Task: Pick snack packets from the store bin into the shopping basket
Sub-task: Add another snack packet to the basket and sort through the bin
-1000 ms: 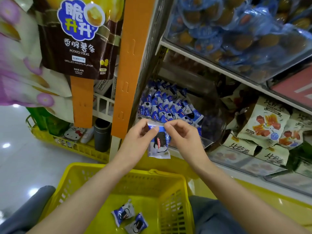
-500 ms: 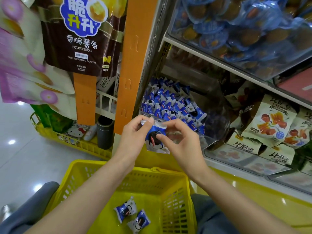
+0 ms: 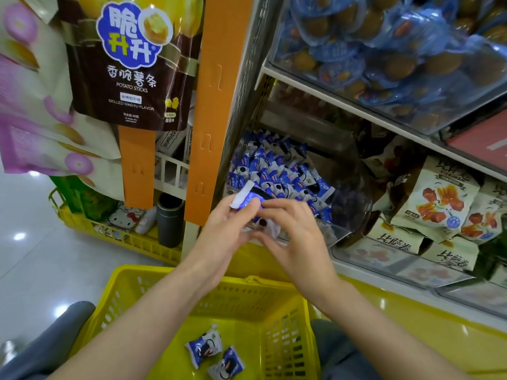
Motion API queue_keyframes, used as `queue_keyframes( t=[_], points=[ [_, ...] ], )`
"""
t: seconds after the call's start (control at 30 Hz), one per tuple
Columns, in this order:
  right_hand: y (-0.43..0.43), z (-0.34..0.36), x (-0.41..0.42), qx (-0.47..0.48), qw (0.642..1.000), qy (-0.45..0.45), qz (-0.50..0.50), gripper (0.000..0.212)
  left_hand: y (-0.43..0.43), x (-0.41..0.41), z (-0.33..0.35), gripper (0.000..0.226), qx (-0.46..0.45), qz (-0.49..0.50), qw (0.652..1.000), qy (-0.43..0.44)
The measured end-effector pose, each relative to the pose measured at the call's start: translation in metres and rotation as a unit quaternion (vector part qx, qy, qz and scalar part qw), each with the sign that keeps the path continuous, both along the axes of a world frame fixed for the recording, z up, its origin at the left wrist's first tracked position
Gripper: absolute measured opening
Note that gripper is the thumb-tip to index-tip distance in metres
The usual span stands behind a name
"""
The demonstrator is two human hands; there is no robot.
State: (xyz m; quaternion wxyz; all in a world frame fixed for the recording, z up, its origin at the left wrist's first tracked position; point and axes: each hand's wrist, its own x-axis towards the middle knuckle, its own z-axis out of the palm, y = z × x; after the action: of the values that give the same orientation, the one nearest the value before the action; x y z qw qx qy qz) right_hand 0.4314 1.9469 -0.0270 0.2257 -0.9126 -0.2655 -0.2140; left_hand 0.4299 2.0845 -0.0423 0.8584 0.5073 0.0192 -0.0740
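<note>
A clear store bin (image 3: 333, 231) on the lower shelf holds a heap of small blue-and-white snack packets (image 3: 277, 174). Just in front of its near edge, both hands hold one such packet (image 3: 248, 200). My left hand (image 3: 227, 229) pinches its upper white end, and my right hand (image 3: 290, 237) grips its lower end from the right. The packet lies tilted between my fingers, partly hidden by them. Below my forearms stands the yellow shopping basket (image 3: 153, 297). Two matching packets (image 3: 215, 355) lie on its floor.
An orange upright (image 3: 216, 105) and a hanging brown potato-sticks bag (image 3: 131, 61) are left of the bin. Cream snack bags (image 3: 439, 204) fill the bins to the right. Blue-wrapped goods (image 3: 384, 50) fill the shelf above. A low yellow rack (image 3: 123, 237) stands on the shiny floor at left.
The packet hung upright between both hands; now it is turned and tilted, its white end up at the left. Both hands have shifted slightly upward toward the bin.
</note>
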Motion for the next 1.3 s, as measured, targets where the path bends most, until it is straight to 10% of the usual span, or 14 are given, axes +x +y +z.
queue_keyframes(
  t=[0.33, 0.6, 0.77, 1.07, 1.3],
  points=[
    [-0.001, 0.015, 0.009, 0.295, 0.908, 0.292, -0.048, 0.023, 0.004, 0.007, -0.005, 0.025, 0.080, 0.023, 0.996, -0.032],
    [0.003, 0.010, 0.000, 0.192, 0.971, 0.139, -0.024, 0.030, -0.002, 0.005, -0.007, 0.028, 0.086, 0.027, 0.995, -0.037],
    [0.005, 0.015, 0.003, 0.208, 0.958, 0.198, -0.020, 0.033, 0.003, 0.008, -0.005, 0.032, 0.118, 0.028, 0.991, -0.054],
    [-0.017, 0.031, 0.016, 0.251, 0.772, 0.584, 0.022, 0.040, 0.013, 0.008, 0.012, 0.031, 0.175, -0.031, 0.960, -0.215],
    [-0.039, 0.041, 0.027, 0.335, 0.715, 0.614, 0.017, 0.037, 0.011, 0.019, 0.015, 0.038, 0.428, 0.003, 0.847, -0.315]
  ],
)
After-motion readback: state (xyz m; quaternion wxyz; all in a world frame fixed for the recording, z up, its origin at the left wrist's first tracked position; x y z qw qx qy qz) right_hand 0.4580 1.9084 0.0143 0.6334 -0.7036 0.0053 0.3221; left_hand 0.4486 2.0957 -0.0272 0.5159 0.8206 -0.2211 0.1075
